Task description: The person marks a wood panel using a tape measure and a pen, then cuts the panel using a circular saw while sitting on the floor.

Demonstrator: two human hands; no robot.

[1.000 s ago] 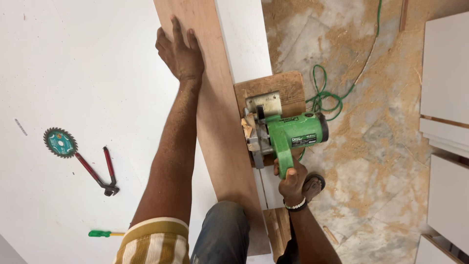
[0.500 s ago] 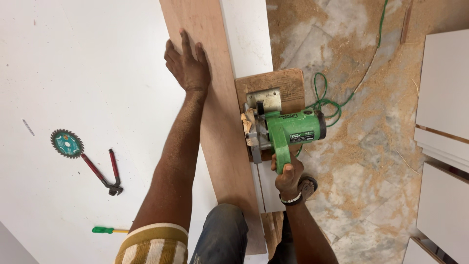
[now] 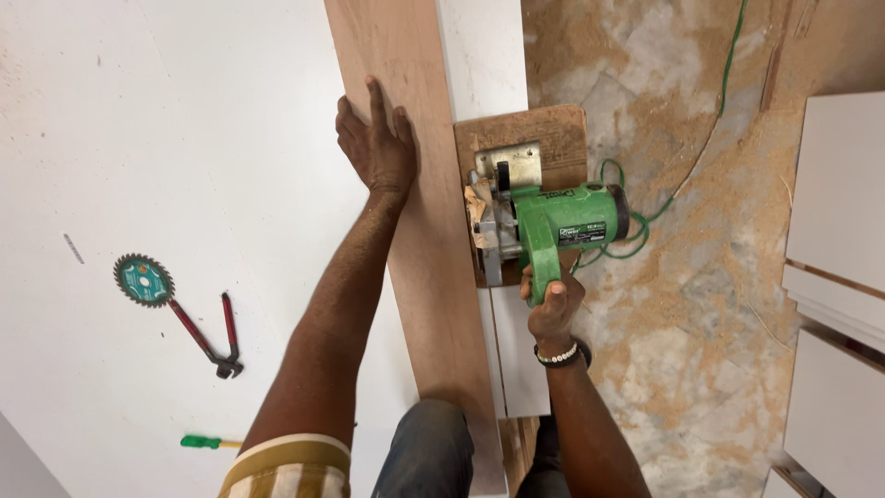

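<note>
R hand point(image 3: 551, 304) is gripping green saw point(image 3: 546, 226) handle, motor pointing right; L hand point(image 3: 376, 148) is pressing flat, fingers spread, on plank point(image 3: 433, 277) running lengthwise away.

Premises: a carpentry workshop or fit-out site. Evidence follows. A green circular saw point(image 3: 553, 226) sits on a brown wooden board point(image 3: 419, 240) laid over white laminate panels point(image 3: 184, 138). At 9 o'clock lie a spare toothed saw blade point(image 3: 144, 279), red-handled pincers point(image 3: 210, 332) and, lower, what appears to be a green-handled screwdriver point(image 3: 201, 443). Sawdust coats the stone floor point(image 3: 682, 304) at 3 o'clock, crossed by a green power cable point(image 3: 714, 120). Further white panels point(image 3: 839, 240) are stacked at the right edge.
</note>
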